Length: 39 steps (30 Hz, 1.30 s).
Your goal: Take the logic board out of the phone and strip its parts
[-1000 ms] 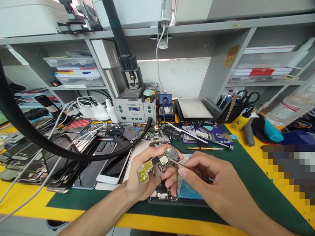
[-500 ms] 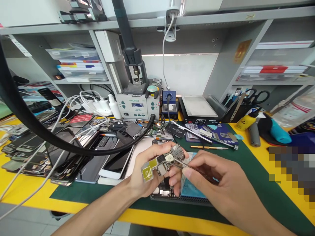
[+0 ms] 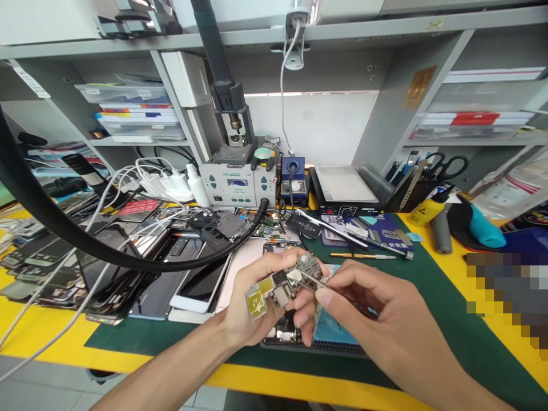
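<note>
In my left hand (image 3: 252, 285) is a phone circuit board (image 3: 280, 278), gripped along its edges and tilted towards me. A yellow flexible piece (image 3: 257, 302) sticks out at its left end. My right hand (image 3: 377, 302) pinches slim metal tweezers (image 3: 314, 281), whose tips rest at a pale white patch (image 3: 294, 277) on the board. The palm partly covers the rear of the tweezers. Beneath both hands lies an opened phone (image 3: 285, 331), partly hidden, beside a blue pad (image 3: 336, 325).
A green mat (image 3: 171, 337) covers the yellow bench. Phones (image 3: 205, 279) and stacked screens (image 3: 38, 257) crowd the left side. Behind stand a hot-air station (image 3: 237, 185) and a heating plate (image 3: 342, 191). A thick black cable (image 3: 141, 262) arcs across the left; a screwdriver (image 3: 363, 256) lies right.
The view has shifted very slightly. Both hands keep their hold, and the tweezer tips stay at the same white patch on the board.
</note>
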Each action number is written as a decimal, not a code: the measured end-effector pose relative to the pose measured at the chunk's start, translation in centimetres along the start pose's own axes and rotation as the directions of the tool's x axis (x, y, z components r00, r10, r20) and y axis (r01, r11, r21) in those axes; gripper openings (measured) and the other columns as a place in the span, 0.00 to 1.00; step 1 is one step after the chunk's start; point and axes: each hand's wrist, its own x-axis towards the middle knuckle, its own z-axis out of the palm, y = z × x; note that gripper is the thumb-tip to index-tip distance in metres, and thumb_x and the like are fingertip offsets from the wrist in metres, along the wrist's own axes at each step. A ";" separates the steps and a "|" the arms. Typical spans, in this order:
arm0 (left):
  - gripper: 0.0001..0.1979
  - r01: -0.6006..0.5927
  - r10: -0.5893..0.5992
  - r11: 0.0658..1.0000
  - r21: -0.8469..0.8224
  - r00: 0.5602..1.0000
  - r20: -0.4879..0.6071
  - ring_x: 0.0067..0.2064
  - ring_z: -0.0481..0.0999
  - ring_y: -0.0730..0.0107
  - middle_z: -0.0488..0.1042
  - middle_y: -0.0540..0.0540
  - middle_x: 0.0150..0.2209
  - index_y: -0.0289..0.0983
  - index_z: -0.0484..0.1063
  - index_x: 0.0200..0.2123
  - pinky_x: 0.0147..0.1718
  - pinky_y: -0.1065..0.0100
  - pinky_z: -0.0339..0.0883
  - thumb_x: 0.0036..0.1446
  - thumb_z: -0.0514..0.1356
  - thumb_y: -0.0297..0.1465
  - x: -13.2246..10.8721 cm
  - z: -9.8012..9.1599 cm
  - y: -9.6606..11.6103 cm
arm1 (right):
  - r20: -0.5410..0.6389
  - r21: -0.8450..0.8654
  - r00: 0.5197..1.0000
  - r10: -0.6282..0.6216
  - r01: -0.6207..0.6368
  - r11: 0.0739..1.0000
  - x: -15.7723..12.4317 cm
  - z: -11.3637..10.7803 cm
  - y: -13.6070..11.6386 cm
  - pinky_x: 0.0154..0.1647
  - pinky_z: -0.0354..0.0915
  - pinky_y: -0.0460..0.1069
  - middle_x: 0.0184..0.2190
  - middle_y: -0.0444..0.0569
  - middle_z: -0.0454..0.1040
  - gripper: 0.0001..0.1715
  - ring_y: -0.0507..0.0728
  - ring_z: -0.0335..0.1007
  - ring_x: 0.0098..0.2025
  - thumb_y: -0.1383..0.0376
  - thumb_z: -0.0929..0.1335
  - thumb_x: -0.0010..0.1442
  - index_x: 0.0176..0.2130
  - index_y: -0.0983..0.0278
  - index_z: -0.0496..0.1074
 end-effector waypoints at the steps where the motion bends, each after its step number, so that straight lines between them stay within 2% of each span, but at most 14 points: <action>1: 0.18 -0.002 0.002 1.000 -0.003 1.000 -0.003 0.22 0.62 0.69 0.59 0.50 0.21 0.36 0.78 0.39 0.22 0.65 0.68 0.63 0.51 0.39 0.0 0.0 0.0 | 0.000 0.011 1.000 0.003 -0.003 1.000 0.0 0.0 0.0 0.39 0.78 0.52 0.38 0.47 0.83 0.10 0.59 0.83 0.35 0.59 0.67 0.71 0.35 0.55 0.73; 16: 0.18 -0.010 0.009 1.000 -0.022 1.000 -0.004 0.22 0.63 0.70 0.59 0.50 0.21 0.36 0.79 0.39 0.22 0.65 0.70 0.63 0.52 0.39 0.1 -0.1 -0.1 | -0.028 0.042 0.999 0.017 -0.016 0.999 0.1 0.2 -0.1 0.38 0.79 0.53 0.36 0.48 0.83 0.11 0.60 0.83 0.35 0.59 0.67 0.70 0.33 0.56 0.71; 27: 0.16 -0.010 0.009 0.999 -0.030 0.999 -0.034 0.23 0.66 0.68 0.63 0.50 0.22 0.38 0.79 0.42 0.23 0.64 0.71 0.62 0.54 0.39 -0.1 0.0 -0.1 | -0.043 0.046 0.999 0.024 -0.022 0.999 0.1 0.3 0.0 0.38 0.78 0.54 0.37 0.48 0.83 0.11 0.59 0.82 0.31 0.57 0.67 0.70 0.35 0.56 0.72; 34: 0.15 -0.012 0.012 1.000 -0.009 0.999 -0.052 0.23 0.65 0.69 0.62 0.50 0.22 0.39 0.78 0.40 0.23 0.64 0.70 0.60 0.56 0.41 -0.1 0.1 -0.1 | -0.065 0.047 0.998 0.013 -0.010 0.999 0.3 0.3 0.1 0.36 0.78 0.50 0.35 0.45 0.83 0.11 0.56 0.82 0.31 0.58 0.68 0.69 0.33 0.56 0.72; 39: 0.15 -0.011 0.011 1.000 0.003 0.997 -0.082 0.23 0.66 0.67 0.63 0.49 0.21 0.39 0.78 0.39 0.21 0.64 0.69 0.58 0.57 0.41 0.0 0.2 0.0 | -0.066 0.062 0.998 0.008 -0.004 0.998 0.2 0.3 0.4 0.36 0.77 0.51 0.34 0.45 0.83 0.11 0.56 0.81 0.30 0.58 0.68 0.70 0.34 0.57 0.73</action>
